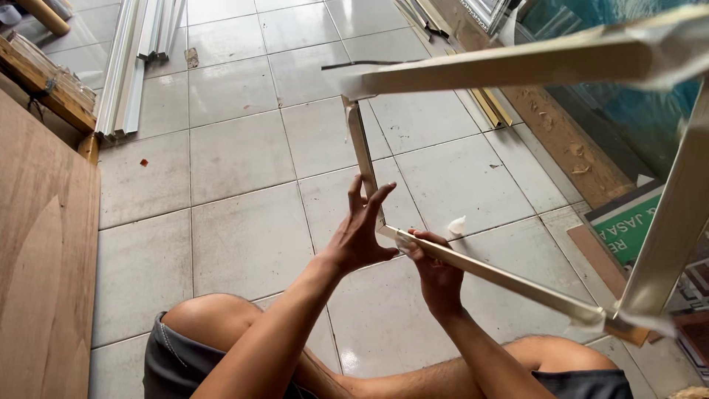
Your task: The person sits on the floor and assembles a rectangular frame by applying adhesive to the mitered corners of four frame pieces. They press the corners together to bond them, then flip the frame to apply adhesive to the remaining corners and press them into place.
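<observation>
I sit on a tiled floor and hold up a rectangular pale wooden frame (pixel 509 279), tilted in the air in front of me. My right hand (pixel 436 275) grips the frame's lower bar close to its near corner. My left hand (pixel 360 230) presses against that same corner with fingers spread along the upright side bar (pixel 360 151). The top bar (pixel 509 68) runs off to the upper right, blurred. Pale wrapping clings to the far corners.
A brown wooden board (pixel 44 251) lies at the left. White metal profiles (pixel 129 66) lie at the top left beside stacked wood (pixel 40 77). A white scrap (pixel 457 225) rests on the tiles. A green printed sheet (pixel 628 222) and wooden planks lie at the right.
</observation>
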